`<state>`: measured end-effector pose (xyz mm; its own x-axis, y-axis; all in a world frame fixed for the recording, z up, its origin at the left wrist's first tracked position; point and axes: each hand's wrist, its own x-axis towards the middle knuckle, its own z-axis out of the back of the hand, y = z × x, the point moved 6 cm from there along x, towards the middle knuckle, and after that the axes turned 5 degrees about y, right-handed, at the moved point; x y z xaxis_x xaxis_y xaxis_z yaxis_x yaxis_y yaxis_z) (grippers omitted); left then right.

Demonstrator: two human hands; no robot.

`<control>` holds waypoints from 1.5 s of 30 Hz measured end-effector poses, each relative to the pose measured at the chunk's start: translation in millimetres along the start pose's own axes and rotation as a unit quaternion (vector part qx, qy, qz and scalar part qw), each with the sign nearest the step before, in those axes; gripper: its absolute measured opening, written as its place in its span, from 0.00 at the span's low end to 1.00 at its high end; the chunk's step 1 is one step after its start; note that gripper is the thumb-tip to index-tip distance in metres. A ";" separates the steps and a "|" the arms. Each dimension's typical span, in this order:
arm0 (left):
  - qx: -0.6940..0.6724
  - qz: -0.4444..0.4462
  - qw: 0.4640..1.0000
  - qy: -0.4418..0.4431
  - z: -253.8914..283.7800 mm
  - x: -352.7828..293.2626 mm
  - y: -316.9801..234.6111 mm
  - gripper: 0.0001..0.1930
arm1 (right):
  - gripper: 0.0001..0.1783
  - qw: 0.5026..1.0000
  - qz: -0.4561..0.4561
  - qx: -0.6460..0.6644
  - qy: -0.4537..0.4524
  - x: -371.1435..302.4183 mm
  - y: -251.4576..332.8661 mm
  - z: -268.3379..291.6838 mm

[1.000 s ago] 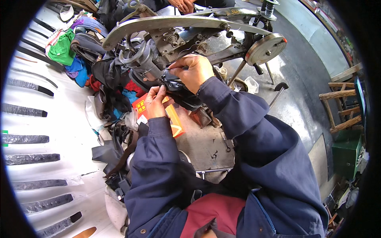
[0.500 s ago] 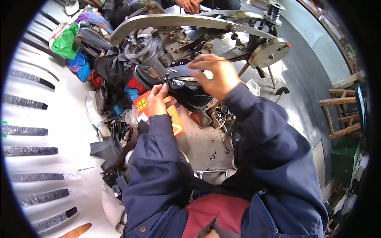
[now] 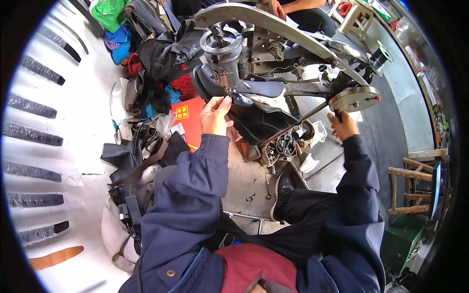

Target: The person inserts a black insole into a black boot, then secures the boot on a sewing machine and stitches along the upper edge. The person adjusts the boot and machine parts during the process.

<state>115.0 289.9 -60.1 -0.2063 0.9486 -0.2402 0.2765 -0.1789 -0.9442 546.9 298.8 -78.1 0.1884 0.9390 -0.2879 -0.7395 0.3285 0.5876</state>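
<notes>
The left hand (image 3: 215, 116) pinches the dark shoe (image 3: 259, 117) just below the sewing machine (image 3: 224, 53) head, holding the seam under the needle. The right hand (image 3: 343, 126) grips the handwheel (image 3: 354, 99). Stitching appears underway; next, the wheel must turn steadily while the shoe feeds.

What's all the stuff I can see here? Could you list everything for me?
sewing machine: one, grey metal, top centre
handwheel: one, grey, right end of machine
dark shoe: one, black, under the machine head
red packet: one, red, left of the shoe
bags and cloth pile: several, black, blue, green, upper left
wooden stool: one, brown, right edge
left hand: one, on the shoe
right hand: one, at the handwheel
</notes>
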 end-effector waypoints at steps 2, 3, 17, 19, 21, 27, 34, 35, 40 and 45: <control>-0.007 -0.011 1.000 -0.007 0.1 0.6 0.2 0.08 | 0.21 0.998 0.017 -0.023 -0.054 3.7 2.6 -7.4; -0.003 -0.010 1.000 -0.009 0.1 0.8 0.5 0.07 | 0.18 0.999 0.001 -0.006 -0.039 4.7 4.8 -13.2; 0.014 -0.007 1.000 -0.020 3.3 -0.8 2.8 0.07 | 0.14 0.935 0.090 0.120 -0.322 -3.1 -27.0 127.2; 0.010 -0.006 1.000 -0.017 3.4 -0.1 4.0 0.07 | 0.15 0.952 0.000 0.026 -0.305 17.3 -65.8 124.4; 0.006 -0.011 1.000 -0.015 3.4 0.4 4.8 0.07 | 0.15 0.961 -0.026 -0.002 -0.277 31.5 -86.9 98.4; -0.012 -0.004 1.000 0.000 3.0 2.2 6.4 0.07 | 0.16 0.991 -0.060 0.115 0.037 8.7 -28.7 -5.3; 0.000 0.011 1.000 -0.011 4.4 -5.7 5.8 0.08 | 0.12 0.945 0.206 0.132 -0.216 -29.1 28.5 105.9; -0.008 0.013 1.000 -0.011 4.4 -6.0 6.9 0.08 | 0.14 0.948 0.130 0.117 -0.267 -19.8 5.8 118.8; -0.063 0.003 0.998 0.003 3.0 -3.9 11.8 0.07 | 0.11 0.968 -0.056 0.107 -0.221 24.9 -80.2 78.5; -0.069 -0.026 0.997 0.023 2.0 -0.9 11.9 0.04 | 0.15 0.992 -0.027 0.112 0.043 2.0 -13.3 -6.9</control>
<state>116.6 286.4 -71.6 -0.1804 0.9672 -0.1788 0.3931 -0.0957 -0.9145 552.6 295.6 -91.7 0.1613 0.9101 -0.3817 -0.5659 0.4021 0.7197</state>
